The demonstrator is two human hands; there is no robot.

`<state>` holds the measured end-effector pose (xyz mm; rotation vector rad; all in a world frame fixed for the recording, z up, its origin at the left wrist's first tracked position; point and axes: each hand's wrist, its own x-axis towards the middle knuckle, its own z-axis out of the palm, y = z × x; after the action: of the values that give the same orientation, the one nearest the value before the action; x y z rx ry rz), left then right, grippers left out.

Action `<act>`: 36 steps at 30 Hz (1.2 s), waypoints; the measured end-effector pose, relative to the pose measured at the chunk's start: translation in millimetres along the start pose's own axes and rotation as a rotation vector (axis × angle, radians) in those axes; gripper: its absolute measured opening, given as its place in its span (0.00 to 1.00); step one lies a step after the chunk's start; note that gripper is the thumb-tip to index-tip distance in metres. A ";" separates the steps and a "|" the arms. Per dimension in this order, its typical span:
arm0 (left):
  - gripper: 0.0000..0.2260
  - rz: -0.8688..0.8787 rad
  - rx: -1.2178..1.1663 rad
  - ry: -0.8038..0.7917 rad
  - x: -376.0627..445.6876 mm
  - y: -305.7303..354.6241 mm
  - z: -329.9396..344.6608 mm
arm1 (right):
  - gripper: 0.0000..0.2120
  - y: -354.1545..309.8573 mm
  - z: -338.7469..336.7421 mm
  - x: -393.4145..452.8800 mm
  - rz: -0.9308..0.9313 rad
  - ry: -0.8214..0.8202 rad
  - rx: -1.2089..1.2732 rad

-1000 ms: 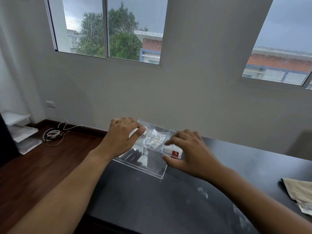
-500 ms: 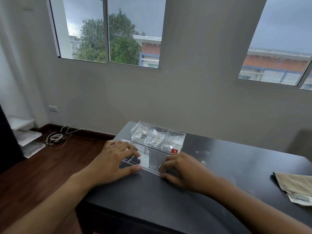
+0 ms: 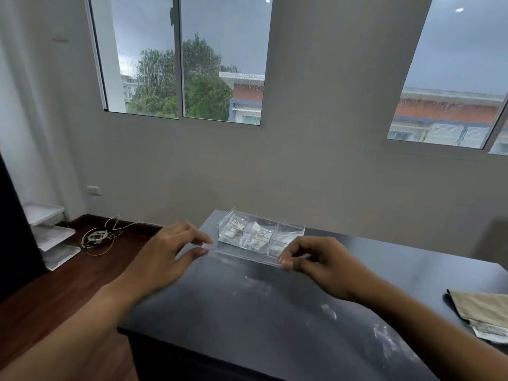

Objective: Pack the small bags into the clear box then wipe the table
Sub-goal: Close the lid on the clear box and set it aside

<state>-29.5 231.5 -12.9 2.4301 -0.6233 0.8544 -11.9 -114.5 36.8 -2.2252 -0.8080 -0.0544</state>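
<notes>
The clear box (image 3: 291, 228) stands at the far left corner of the black table (image 3: 275, 312), split into compartments that hold several small bags (image 3: 255, 233). Its clear lid (image 3: 242, 253) is hinged at the near side and lifted off the table. My left hand (image 3: 167, 251) pinches the lid's left corner. My right hand (image 3: 316, 259) pinches its right corner between thumb and fingers.
A beige cloth (image 3: 481, 309) lies at the table's right edge over a printed paper. Pale smudges (image 3: 384, 334) mark the tabletop near my right forearm. On the wooden floor to the left are coiled cables (image 3: 99, 237) and stacked white trays (image 3: 52, 237).
Both hands left the box's top, took the open lid by its near corners and raised it. The view has pulled back from the table.
</notes>
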 end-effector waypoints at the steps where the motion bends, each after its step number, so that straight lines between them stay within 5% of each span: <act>1: 0.08 -0.014 -0.048 0.029 5.4 4.5 -2.3 | 0.02 -0.5 -1.5 -0.3 -0.002 0.049 0.028; 4: 0.11 -0.052 -0.163 0.137 25.9 17.2 -3.9 | 0.21 -6.7 -5.5 -4.1 -0.092 0.206 -0.014; 7: 0.13 -0.158 -0.332 0.233 51.6 33.2 -1.3 | 0.48 -8.4 -6.9 -5.2 -0.246 0.221 -0.359; 10: 0.13 -0.273 -0.563 0.281 79.0 44.1 -2.4 | 0.58 -5.8 -3.7 0.3 -0.276 0.313 -0.719; 17: 0.14 -0.299 -0.671 0.245 131.8 41.1 3.1 | 0.58 7.5 -5.4 25.2 -0.165 0.532 -0.762; 22: 0.16 -0.434 -0.608 0.359 138.9 21.0 34.7 | 0.59 29.6 -7.3 44.2 -0.051 0.499 -0.644; 30: 0.11 -0.594 -0.385 0.233 108.8 -17.3 91.2 | 0.57 60.1 -11.1 69.0 0.172 0.076 -0.374; 36: 0.11 -0.661 -0.278 0.256 100.9 -27.4 102.9 | 0.53 73.0 -3.6 77.8 0.172 0.019 -0.333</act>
<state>102.3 168.0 -24.1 2.0223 0.1538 0.7133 92.3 -113.0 13.9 -2.5957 -0.6297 -0.1354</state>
